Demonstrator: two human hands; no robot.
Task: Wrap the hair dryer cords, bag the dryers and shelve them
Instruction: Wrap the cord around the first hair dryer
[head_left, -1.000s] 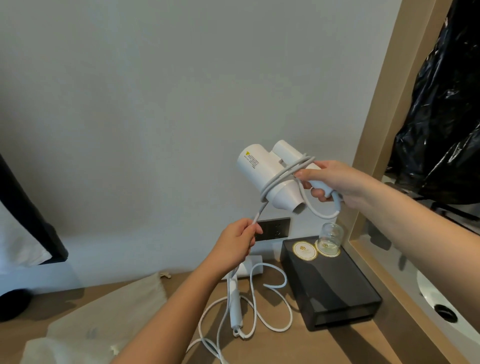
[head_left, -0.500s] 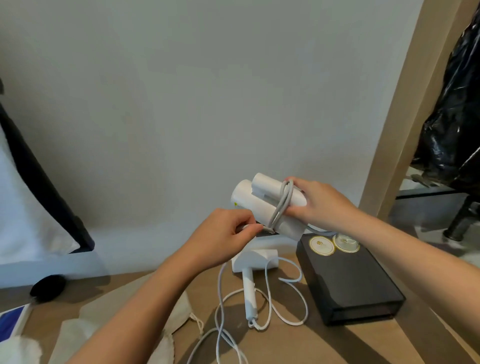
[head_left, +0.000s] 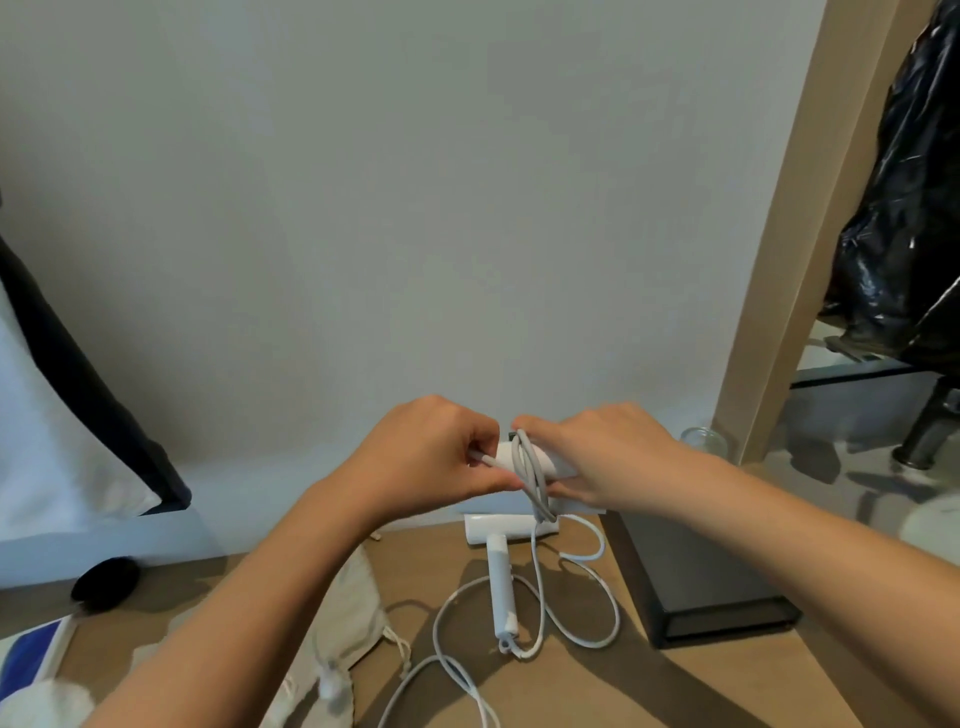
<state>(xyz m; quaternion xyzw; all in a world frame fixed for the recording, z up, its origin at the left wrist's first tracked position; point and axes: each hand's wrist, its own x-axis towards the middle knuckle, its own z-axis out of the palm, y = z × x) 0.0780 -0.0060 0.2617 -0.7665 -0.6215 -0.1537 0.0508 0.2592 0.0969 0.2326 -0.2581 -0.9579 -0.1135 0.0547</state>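
Pinching cord (head_left: 529, 470) on dryer (head_left: 562, 469), left hand (head_left: 426, 457)

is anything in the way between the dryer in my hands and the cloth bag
Nothing visible blocks it. The right hand grips the held dryer above the counter, the left hand pinching its cord; the cloth bag lies below, leftward. The second dryer and loose cord lie just right of the bag.

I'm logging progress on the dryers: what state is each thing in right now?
Held dryer: off the table, cord wound round it.
Left hand: pinches the cord beside that dryer.
Right hand: grips the held dryer.
Second dryer: lying on the table, handle unfolded.
Loose cord: unwrapped, in loops on the table.
Cloth bag: lying slack on the table.
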